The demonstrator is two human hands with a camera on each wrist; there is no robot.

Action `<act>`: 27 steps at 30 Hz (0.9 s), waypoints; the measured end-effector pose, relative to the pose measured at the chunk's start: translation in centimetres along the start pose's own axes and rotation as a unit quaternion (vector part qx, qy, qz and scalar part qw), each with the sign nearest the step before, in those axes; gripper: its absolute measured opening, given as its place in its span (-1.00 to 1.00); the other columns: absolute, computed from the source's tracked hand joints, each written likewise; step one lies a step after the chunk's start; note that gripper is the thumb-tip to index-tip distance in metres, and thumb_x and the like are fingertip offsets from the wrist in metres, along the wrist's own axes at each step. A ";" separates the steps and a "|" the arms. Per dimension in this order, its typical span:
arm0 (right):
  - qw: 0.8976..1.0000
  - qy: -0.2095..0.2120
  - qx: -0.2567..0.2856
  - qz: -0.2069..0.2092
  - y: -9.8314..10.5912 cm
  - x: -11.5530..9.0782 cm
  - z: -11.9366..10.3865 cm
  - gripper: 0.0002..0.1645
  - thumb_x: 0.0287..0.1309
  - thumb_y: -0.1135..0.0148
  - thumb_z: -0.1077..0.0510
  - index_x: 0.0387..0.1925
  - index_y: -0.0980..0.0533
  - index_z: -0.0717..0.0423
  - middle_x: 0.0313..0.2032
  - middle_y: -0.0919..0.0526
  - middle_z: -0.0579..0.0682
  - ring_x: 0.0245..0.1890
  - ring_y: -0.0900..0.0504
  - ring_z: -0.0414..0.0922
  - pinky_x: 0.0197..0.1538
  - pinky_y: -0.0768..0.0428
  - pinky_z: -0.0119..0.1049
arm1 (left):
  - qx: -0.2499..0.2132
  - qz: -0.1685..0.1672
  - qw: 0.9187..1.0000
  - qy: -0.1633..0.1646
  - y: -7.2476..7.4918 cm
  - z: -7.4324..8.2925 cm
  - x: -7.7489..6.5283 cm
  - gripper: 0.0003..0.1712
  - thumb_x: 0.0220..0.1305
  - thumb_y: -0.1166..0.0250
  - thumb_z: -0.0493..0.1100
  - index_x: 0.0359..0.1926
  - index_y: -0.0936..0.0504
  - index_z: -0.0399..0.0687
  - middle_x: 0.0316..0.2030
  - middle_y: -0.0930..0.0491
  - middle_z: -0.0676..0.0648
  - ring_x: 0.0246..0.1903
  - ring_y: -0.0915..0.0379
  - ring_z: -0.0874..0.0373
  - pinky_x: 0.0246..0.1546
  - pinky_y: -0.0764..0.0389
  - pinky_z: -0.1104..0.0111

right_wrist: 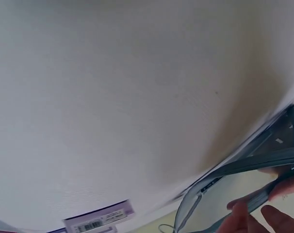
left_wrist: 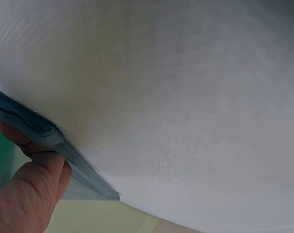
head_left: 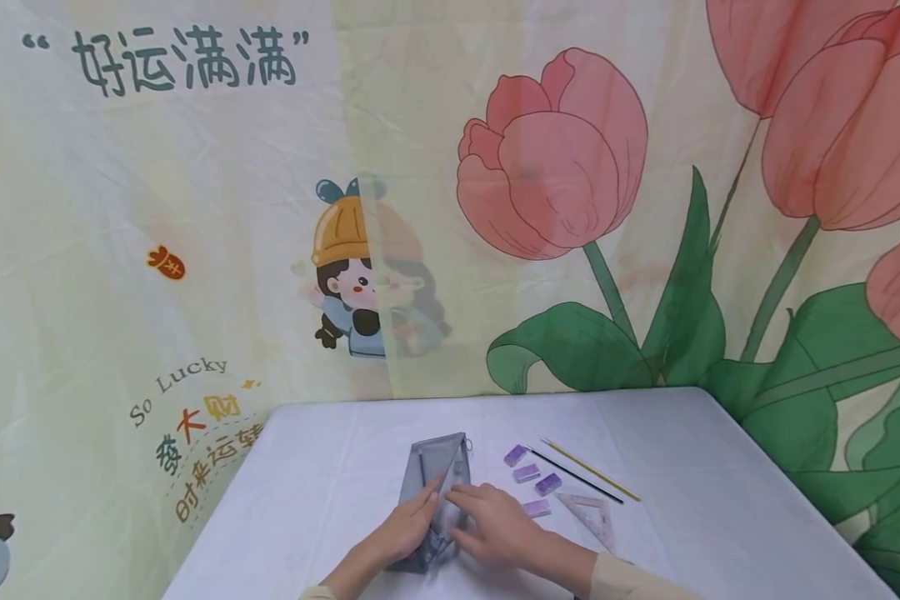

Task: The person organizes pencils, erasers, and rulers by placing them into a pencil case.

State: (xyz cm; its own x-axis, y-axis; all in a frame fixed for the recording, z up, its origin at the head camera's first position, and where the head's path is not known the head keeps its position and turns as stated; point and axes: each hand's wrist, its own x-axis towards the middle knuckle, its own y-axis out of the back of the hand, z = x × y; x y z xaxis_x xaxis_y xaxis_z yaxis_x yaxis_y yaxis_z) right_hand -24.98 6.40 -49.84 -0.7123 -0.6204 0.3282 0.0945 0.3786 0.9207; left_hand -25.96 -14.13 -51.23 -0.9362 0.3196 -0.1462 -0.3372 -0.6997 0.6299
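Note:
A grey mesh zip pouch (head_left: 412, 475) lies lengthwise on the table, its zip side gaping. My left hand (head_left: 408, 525) grips its left side; in the left wrist view the thumb and fingers of that hand (left_wrist: 38, 187) pinch the dark zip edge (left_wrist: 45, 131). From the other side my right hand (head_left: 495, 525) reaches to the pouch's right part, fingers on the mesh and thumb lower down. The right wrist view has the open zip band (right_wrist: 224, 167) curving outward, with fingertips (right_wrist: 283, 187) holding the lower rim. The pouch's inside is mostly hidden.
Several purple erasers (head_left: 527, 473) lie right of the pouch. Beyond them are a black pencil (head_left: 577, 475) and a yellow pencil (head_left: 592, 469), side by side. A clear set square (head_left: 606, 523) sits near the right forearm. A printed cloth (head_left: 420, 125) hangs behind the white table (head_left: 315, 450).

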 end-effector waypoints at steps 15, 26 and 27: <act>0.993 0.058 -0.097 0.024 -0.3 -2.7 1.1 -0.08 0.25 0.02 -0.50 0.49 -0.19 -0.18 0.56 -0.02 -0.01 0.44 -0.25 0.08 0.32 -0.31 0.24 | 0.000 0.005 1.000 -0.003 -0.1 -0.3 0.1 -0.31 0.54 0.35 0.26 0.54 -0.12 0.14 0.43 -0.23 -0.33 0.26 -0.31 -0.48 0.09 -0.40 -0.40; 0.991 0.029 -0.129 0.017 0.1 -4.3 2.0 0.02 0.19 0.06 -0.59 0.55 -0.02 -0.30 0.59 0.15 0.00 0.53 -0.05 0.13 0.41 -0.01 0.30 | -0.004 0.008 1.000 0.015 -0.2 -0.1 0.1 -0.30 0.53 0.35 0.27 0.54 -0.13 0.16 0.43 -0.22 -0.35 0.26 -0.29 -0.51 -0.01 -0.51 -0.36; 0.992 0.025 -0.125 0.018 0.1 -4.4 2.2 0.02 0.19 0.05 -0.58 0.55 -0.03 -0.29 0.59 0.16 0.01 0.53 -0.05 0.14 0.44 0.11 0.29 | -0.004 0.009 1.000 0.016 -0.2 -0.1 0.1 -0.30 0.53 0.34 0.27 0.54 -0.13 0.16 0.43 -0.22 -0.36 0.26 -0.29 -0.52 -0.05 -0.53 -0.35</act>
State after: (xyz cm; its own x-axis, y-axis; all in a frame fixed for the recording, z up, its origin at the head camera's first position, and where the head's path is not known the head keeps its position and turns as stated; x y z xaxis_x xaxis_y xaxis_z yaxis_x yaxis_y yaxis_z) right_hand -23.30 10.68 -51.64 -0.6707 -0.6446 0.3668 0.2940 0.2229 0.9294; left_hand -25.98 -13.98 -51.45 -0.9445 0.2870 -0.1598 -0.3217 -0.7098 0.6266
